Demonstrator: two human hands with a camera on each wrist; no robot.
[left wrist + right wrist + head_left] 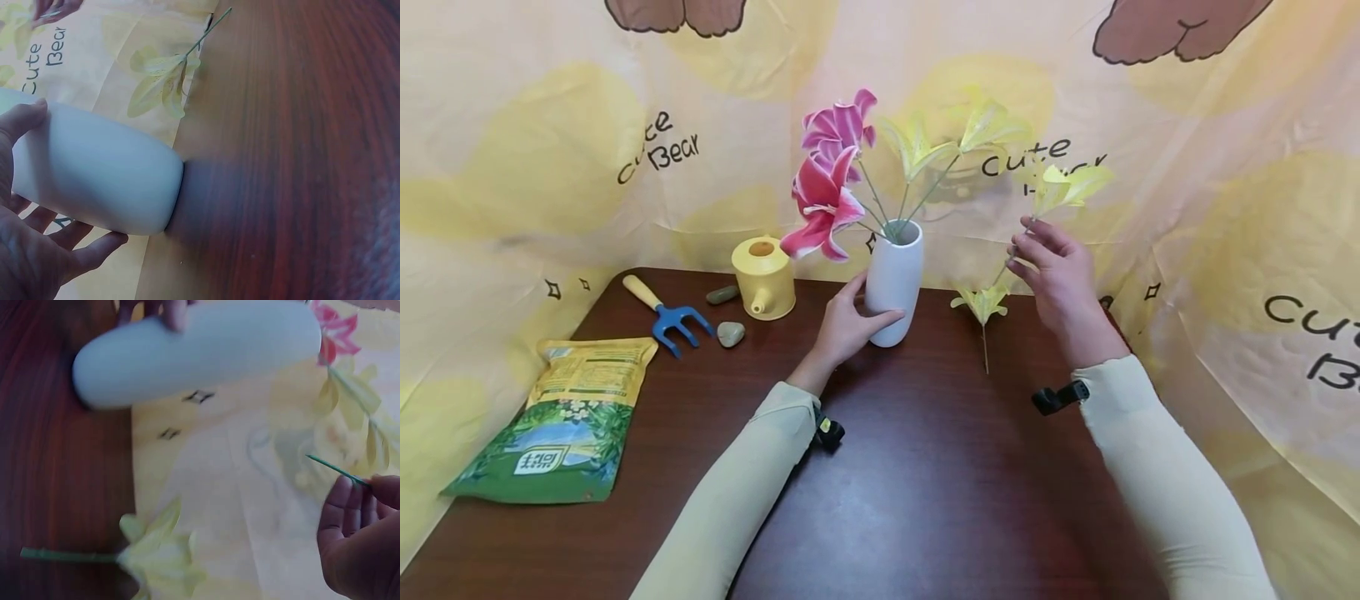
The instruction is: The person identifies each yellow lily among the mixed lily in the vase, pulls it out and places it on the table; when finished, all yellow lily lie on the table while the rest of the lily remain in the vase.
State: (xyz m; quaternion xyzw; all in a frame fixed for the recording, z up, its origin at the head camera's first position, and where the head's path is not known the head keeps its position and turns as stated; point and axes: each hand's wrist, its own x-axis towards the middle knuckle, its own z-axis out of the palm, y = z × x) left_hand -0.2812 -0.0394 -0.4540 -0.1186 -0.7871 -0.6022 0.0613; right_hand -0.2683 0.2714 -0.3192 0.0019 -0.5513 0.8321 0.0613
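A white vase [893, 287] stands on the dark wooden table, and my left hand [847, 321] grips it low on its left side, thumb across the front. Pink lilies [827, 196] and two yellow lilies [917, 150] lean out of its mouth. To the right, my right hand [1060, 275] pinches the green stem [337, 469] of another yellow lily [1067, 187], held up in the air apart from the vase. One more yellow lily [982, 304] lies on the table between the vase and my right hand.
Left of the vase are a yellow watering can [765, 283], two stones [730, 334] and a blue garden fork [677, 323] with a pale handle. A green and yellow bag [576, 421] lies at the table's left edge. Printed cloth [737, 100] hangs behind the table.
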